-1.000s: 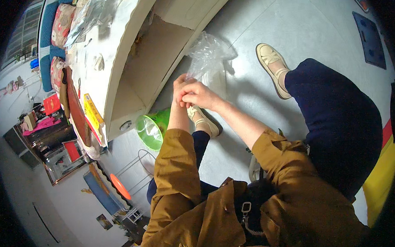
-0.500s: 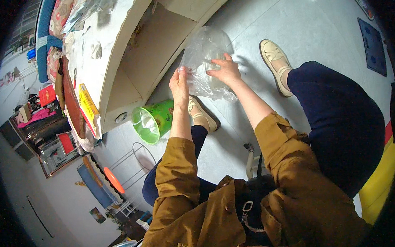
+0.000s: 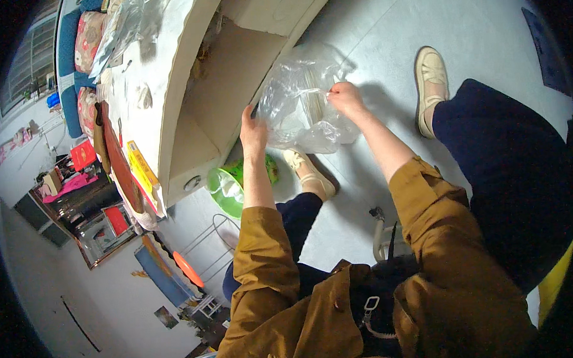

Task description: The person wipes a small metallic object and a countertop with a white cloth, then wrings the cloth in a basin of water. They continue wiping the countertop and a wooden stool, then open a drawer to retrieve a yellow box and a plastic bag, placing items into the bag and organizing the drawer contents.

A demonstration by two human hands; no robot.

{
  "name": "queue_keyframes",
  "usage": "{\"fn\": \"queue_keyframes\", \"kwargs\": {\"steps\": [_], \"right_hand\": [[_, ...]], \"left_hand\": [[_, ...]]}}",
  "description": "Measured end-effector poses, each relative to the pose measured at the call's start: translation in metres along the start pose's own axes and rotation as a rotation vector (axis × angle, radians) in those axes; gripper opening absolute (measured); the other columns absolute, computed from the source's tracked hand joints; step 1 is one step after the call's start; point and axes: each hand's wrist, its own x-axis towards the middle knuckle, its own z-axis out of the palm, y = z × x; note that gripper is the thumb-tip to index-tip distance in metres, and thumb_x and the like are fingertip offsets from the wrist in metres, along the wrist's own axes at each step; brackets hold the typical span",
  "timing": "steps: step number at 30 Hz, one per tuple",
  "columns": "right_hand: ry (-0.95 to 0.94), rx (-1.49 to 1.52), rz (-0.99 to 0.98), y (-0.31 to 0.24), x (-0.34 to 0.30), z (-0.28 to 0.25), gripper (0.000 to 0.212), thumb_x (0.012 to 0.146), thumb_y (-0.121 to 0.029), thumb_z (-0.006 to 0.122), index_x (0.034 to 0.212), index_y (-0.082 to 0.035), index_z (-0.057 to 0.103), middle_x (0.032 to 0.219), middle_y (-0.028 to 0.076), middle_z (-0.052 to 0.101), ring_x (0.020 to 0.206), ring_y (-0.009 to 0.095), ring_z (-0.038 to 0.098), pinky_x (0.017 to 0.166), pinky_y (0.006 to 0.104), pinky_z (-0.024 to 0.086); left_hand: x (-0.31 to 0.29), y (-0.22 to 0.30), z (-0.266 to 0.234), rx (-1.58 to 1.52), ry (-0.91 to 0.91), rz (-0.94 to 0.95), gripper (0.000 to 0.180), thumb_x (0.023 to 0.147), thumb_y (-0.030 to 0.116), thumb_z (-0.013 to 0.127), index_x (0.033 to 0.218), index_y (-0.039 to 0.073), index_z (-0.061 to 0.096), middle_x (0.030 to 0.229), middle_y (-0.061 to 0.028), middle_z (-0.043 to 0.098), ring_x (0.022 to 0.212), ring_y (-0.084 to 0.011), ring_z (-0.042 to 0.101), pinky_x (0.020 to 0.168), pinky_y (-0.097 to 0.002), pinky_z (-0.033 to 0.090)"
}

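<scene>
A clear plastic bag [image 3: 296, 103] hangs open between my two hands, above the grey floor. My left hand [image 3: 253, 131] grips the bag's left edge. My right hand [image 3: 345, 98] pinches its right edge near the top. Something pale and ribbed shows through the plastic near my right hand. My sleeves are mustard brown. I sit with dark trousers and beige shoes [image 3: 429, 85], one foot [image 3: 308, 172] just under the bag.
A white table [image 3: 163, 88] with an open space beneath stands at the left, its top strewn with plastic and small items. A green plastic basin [image 3: 227, 187] sits on the floor under my left forearm. A wire rack [image 3: 206, 242] and cluttered shelves lie further left.
My hands were close together at the bag; they have moved apart and upward, spreading the bag open between them.
</scene>
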Motion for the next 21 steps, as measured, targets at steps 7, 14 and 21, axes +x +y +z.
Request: {"fn": "queue_keyframes", "kwargs": {"steps": [7, 14, 21], "right_hand": [[0.126, 0.298, -0.091, 0.014, 0.024, -0.031, 0.005, 0.075, -0.006, 0.060, 0.075, -0.002, 0.063, 0.060, 0.007, 0.061, 0.055, 0.015, 0.061, 0.053, 0.0305, 0.048], [-0.066, 0.278, -0.127, 0.000, 0.037, -0.049, 0.010, 0.078, 0.004, 0.048, 0.076, 0.001, 0.057, 0.068, 0.003, 0.057, 0.056, 0.009, 0.051, 0.052, 0.0250, 0.041], [0.018, 0.221, -0.092, 0.022, 0.051, -0.061, 0.011, 0.076, 0.004, 0.048, 0.078, 0.000, 0.058, 0.066, 0.001, 0.055, 0.056, 0.008, 0.049, 0.051, 0.0233, 0.038]], "left_hand": [[0.077, 0.015, -0.024, -0.471, -0.355, -0.198, 0.069, 0.082, 0.031, 0.063, 0.142, 0.015, 0.034, 0.146, -0.0056, 0.032, 0.134, -0.0211, 0.027, 0.104, -0.0450, 0.022], [0.270, -0.133, -0.055, -0.276, -0.205, -0.049, 0.058, 0.088, 0.028, 0.060, 0.137, 0.008, 0.039, 0.134, -0.0126, 0.046, 0.118, -0.0241, 0.048, 0.092, -0.0394, 0.041], [0.330, -0.064, -0.022, 0.250, -0.075, 0.032, 0.057, 0.087, 0.029, 0.061, 0.136, 0.008, 0.040, 0.133, -0.0127, 0.047, 0.117, -0.0242, 0.049, 0.091, -0.0393, 0.041]]}}
